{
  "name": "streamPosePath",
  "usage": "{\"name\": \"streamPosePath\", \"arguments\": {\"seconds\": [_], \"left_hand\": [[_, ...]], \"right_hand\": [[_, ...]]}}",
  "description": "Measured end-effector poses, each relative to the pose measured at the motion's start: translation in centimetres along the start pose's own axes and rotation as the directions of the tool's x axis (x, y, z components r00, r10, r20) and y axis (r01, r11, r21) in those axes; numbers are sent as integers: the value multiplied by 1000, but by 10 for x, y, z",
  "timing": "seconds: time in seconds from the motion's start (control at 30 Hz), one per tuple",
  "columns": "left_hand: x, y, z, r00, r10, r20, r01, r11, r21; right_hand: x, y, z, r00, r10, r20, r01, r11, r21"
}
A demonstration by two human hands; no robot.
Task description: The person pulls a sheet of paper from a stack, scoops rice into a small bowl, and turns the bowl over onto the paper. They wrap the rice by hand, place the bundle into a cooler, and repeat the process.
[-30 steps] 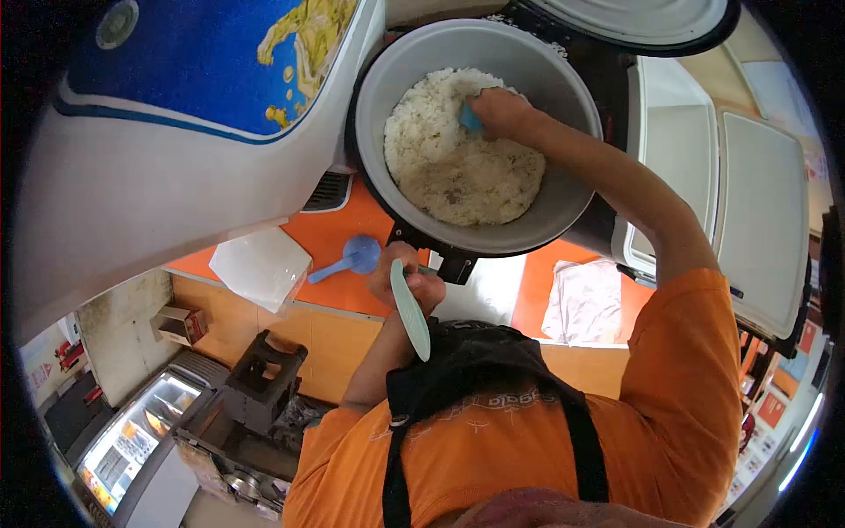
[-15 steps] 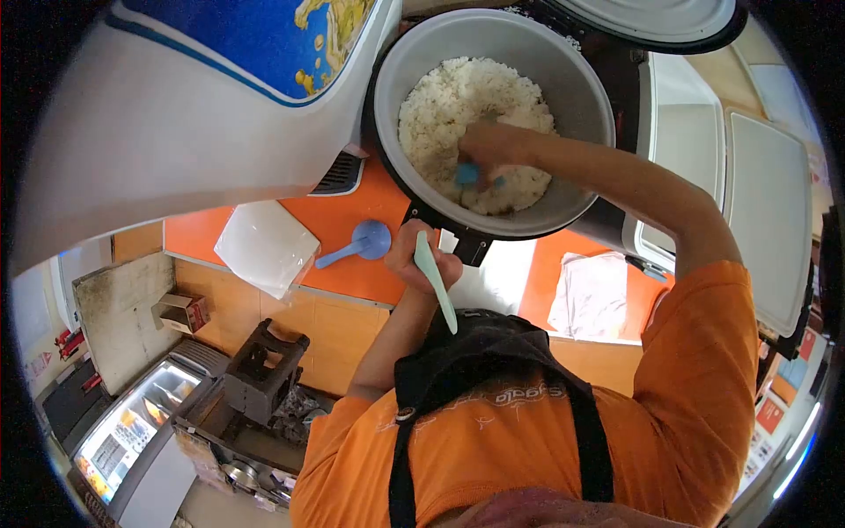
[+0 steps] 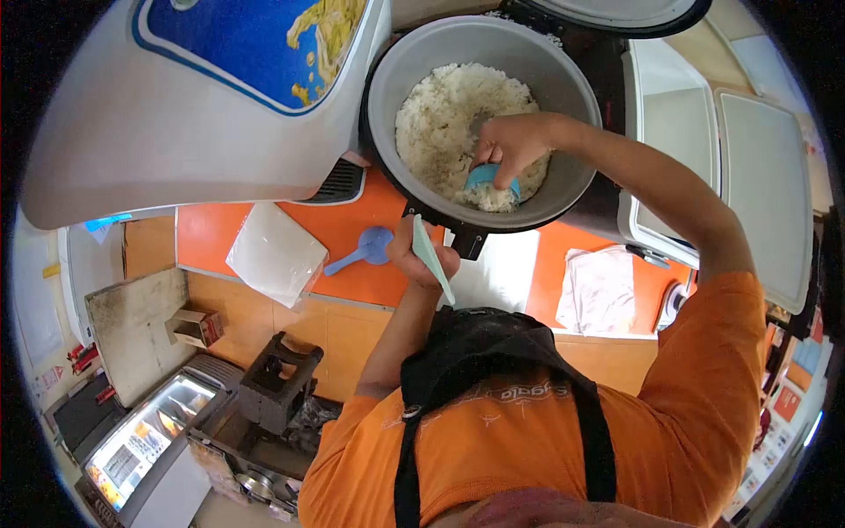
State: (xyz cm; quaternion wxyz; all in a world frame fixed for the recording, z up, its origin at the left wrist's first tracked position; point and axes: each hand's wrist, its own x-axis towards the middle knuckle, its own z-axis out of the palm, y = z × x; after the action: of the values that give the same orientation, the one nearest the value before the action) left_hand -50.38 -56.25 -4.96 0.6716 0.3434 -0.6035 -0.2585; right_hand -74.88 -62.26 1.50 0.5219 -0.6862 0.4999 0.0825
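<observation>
A large grey rice cooker pot (image 3: 574,163) stands in front of me with white cooked rice (image 3: 444,106) in it. Reaching down into the pot, my right hand (image 3: 519,145) grips a small light-blue cup (image 3: 483,176) by its side. Rice shows at the cup's mouth, low against the near part of the heap. My left hand (image 3: 420,262) is closed around a pale green rice paddle (image 3: 431,257), just outside the pot's near edge beside the black handle (image 3: 465,243). The paddle slants down toward my apron.
On the orange counter (image 3: 208,231) lie a blue ladle-like scoop (image 3: 375,245) and a stack of white sheets in plastic (image 3: 275,251). A pale cloth (image 3: 598,286) is to the right. The cooker's lid (image 3: 616,11) is raised behind. A white container (image 3: 673,123) stands at the right.
The light-blue cup has turned and come into clearer view, with rice at its mouth. My right hand has shifted slightly right in the pot; my left hand keeps the paddle.
</observation>
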Motion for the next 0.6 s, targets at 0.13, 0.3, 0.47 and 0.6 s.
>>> {"name": "streamPosePath", "arguments": {"seconds": [0.13, 0.3, 0.47, 0.6], "left_hand": [[21, 11, 0, 991, 71, 115, -74, 997, 21], [47, 16, -6, 859, -190, 475, 188, 981, 52], [84, 48, 29, 748, -234, 621, 132, 970, 206], [95, 65, 36, 708, -271, 652, 4, 925, 379]], "right_hand": [[-26, 29, -5, 997, 23, -70, 12, 889, 459], [-46, 50, 14, 893, 3, -449, 429, 292, 855], [-44, 36, 19, 739, -114, -664, 624, -254, 739], [-60, -1, 17, 706, -60, -705, 653, -331, 682]]}}
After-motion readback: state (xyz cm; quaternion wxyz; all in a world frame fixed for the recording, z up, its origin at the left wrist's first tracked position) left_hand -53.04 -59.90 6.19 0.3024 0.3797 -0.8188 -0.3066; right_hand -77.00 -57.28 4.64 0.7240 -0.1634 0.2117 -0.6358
